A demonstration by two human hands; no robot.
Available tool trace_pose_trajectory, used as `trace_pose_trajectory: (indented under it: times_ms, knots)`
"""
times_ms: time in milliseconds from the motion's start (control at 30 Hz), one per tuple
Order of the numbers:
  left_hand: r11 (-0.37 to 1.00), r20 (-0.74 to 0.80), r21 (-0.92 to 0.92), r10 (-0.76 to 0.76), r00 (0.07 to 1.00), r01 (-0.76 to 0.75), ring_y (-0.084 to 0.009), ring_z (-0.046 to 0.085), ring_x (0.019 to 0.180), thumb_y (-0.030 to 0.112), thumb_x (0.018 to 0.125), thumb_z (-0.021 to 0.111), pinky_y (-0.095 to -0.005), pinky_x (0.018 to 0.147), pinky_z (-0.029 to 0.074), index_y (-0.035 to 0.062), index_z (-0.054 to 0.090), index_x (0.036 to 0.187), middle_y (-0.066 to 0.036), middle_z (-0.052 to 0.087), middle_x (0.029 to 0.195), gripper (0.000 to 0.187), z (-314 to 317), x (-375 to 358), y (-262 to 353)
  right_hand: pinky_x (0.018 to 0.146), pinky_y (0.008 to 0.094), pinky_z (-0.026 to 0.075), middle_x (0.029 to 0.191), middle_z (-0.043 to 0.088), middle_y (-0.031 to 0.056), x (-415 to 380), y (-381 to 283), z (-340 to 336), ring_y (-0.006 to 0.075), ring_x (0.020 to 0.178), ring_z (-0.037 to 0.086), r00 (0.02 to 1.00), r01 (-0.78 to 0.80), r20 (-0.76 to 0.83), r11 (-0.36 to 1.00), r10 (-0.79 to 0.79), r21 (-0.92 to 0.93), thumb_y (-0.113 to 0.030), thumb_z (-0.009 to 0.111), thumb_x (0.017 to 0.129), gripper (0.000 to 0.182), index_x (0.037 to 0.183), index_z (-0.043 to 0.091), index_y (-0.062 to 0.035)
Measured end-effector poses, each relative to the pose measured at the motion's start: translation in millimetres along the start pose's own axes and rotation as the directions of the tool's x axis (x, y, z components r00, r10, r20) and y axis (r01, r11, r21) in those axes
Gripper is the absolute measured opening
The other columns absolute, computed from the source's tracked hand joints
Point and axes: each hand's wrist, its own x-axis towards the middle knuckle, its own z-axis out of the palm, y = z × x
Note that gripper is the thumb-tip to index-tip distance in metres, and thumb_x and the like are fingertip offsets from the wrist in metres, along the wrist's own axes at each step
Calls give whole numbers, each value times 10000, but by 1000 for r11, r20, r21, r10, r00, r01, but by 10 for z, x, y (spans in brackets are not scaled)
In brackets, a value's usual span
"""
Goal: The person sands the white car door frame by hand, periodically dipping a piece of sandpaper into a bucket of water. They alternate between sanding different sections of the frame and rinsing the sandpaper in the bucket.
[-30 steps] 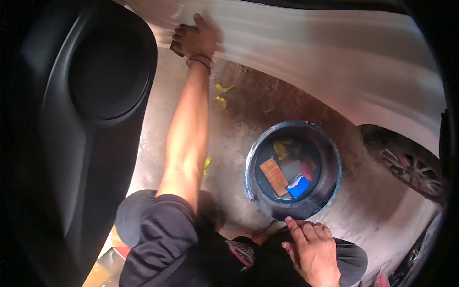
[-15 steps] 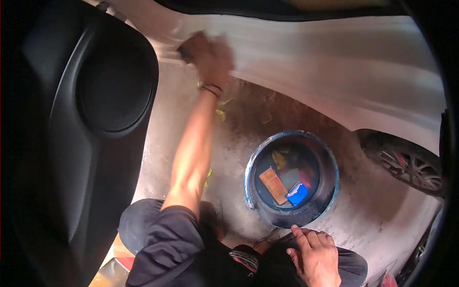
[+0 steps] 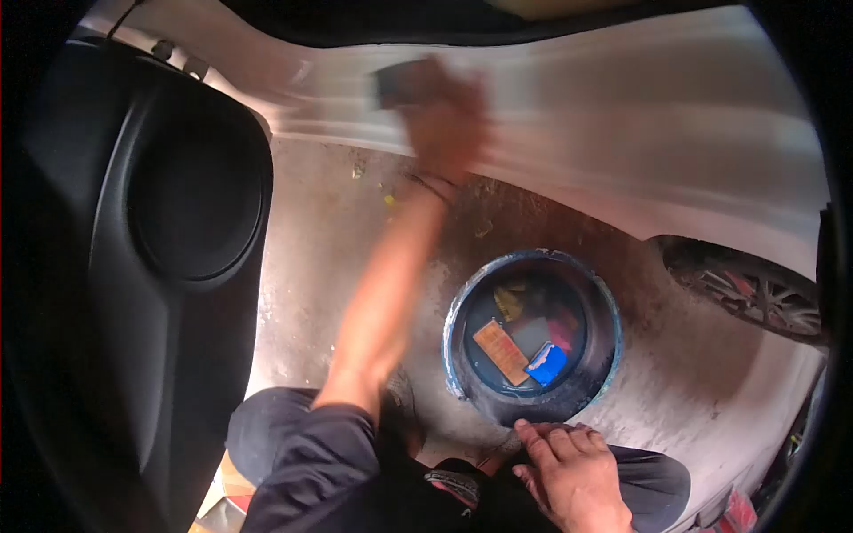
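My left hand [image 3: 447,115] is stretched out over the pale painted sill [image 3: 604,115] of a car, smeared by motion. It holds a dark grey flat pad [image 3: 397,85] against that surface; blur hides the pad's exact kind. My right hand [image 3: 573,471] lies on my right knee, fingers loosely extended and holding nothing. Its index fingertip is at the near rim of a round dark bucket [image 3: 458,324]. Inside the bucket, in water, are an orange-brown block [image 3: 501,352], a blue block [image 3: 547,365], a grey piece [image 3: 531,335] and a yellow piece [image 3: 508,304].
An opened black car door panel [image 3: 200,191] takes up the left side. A wheel [image 3: 755,298] stands at the right beneath the bodywork. Small yellow scraps [image 3: 389,201] lie on the stained concrete floor [image 3: 302,266]. A reddish object [image 3: 739,513] sits at the lower right.
My left hand has slid right along the sill with the grey pad. My right hand stays on the knee. The whole view has shifted slightly.
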Motion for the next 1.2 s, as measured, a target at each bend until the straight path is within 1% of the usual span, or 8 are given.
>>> trace_pose_trajectory:
  times_ms: [67, 267, 467, 667, 867, 1100, 1167, 1200]
  knots:
    - [855, 29, -508, -109, 994, 108, -482, 498, 1525, 445, 1056, 622, -768, 1195, 344, 205, 519, 1617, -285, 518, 1635, 619, -831, 35, 1044, 941, 472, 540, 1093, 687, 98, 83, 12, 70, 316, 1021, 673, 998, 10, 60, 1000, -10, -3, -282, 803, 918, 624, 1498, 654, -106]
    - [980, 43, -193, 67, 997, -57, -295, 475, 1570, 341, 1114, 525, -795, 1239, 229, 182, 492, 1653, -91, 544, 1666, 563, -486, 92, -592, 969, 492, 543, 1166, 731, 116, 199, -17, -108, 341, 1030, 700, 990, -39, 133, 998, 45, -47, -262, 843, 892, 601, 1438, 687, -63]
    - [989, 45, -130, -72, 996, 77, -374, 329, 1654, 448, 1144, 456, -768, 1268, 192, 183, 435, 1696, -119, 449, 1741, 613, -562, -282, 180, 951, 477, 543, 1115, 710, 109, -195, -43, -78, 326, 1020, 691, 999, -33, 16, 999, 33, -15, -264, 824, 896, 594, 1441, 680, -75]
    - [489, 36, -872, 125, 992, -30, -399, 463, 1572, 282, 934, 725, -663, 1313, 230, 103, 560, 1593, -197, 545, 1654, 703, -1557, 200, 1658, 927, 443, 548, 1060, 683, 116, -263, -108, 92, 321, 1018, 684, 1000, 0, -13, 996, -1, -89, -322, 808, 923, 521, 1372, 708, -77]
    - [854, 147, -517, 164, 976, -65, -327, 526, 1532, 181, 1049, 601, -796, 1251, 197, 233, 471, 1670, -102, 613, 1602, 637, -1038, -98, 839, 910, 432, 600, 1191, 742, 101, -166, 26, -56, 306, 1059, 742, 964, 105, 217, 972, -151, 211, -211, 808, 938, 519, 1427, 701, -76]
    - [943, 283, -304, -49, 958, 138, -343, 479, 1574, 255, 1139, 524, -739, 1275, 213, 226, 494, 1671, -121, 524, 1685, 533, -953, -107, 495, 893, 561, 580, 1236, 700, 243, -341, 156, -404, 431, 1043, 701, 553, -30, 199, 220, -809, 975, -408, 743, 1049, 420, 1169, 705, -8]
    - [813, 162, -568, -39, 986, 126, -347, 494, 1550, 246, 1099, 544, -811, 1240, 207, 184, 500, 1648, -120, 526, 1686, 554, -1034, -282, 947, 914, 579, 567, 1273, 730, 237, -929, 409, -237, 424, 1050, 722, 531, -567, 545, 206, -649, 798, -400, 737, 1070, 393, 1128, 742, -11]
    - [768, 217, -622, -17, 976, 152, -392, 512, 1529, 244, 1108, 515, -816, 1244, 180, 167, 481, 1668, -124, 515, 1692, 566, -1146, -297, 1072, 856, 544, 611, 1134, 758, 254, -831, 319, -155, 434, 973, 751, 773, -270, 251, 56, -583, 961, -376, 706, 1085, 412, 1131, 760, 30]
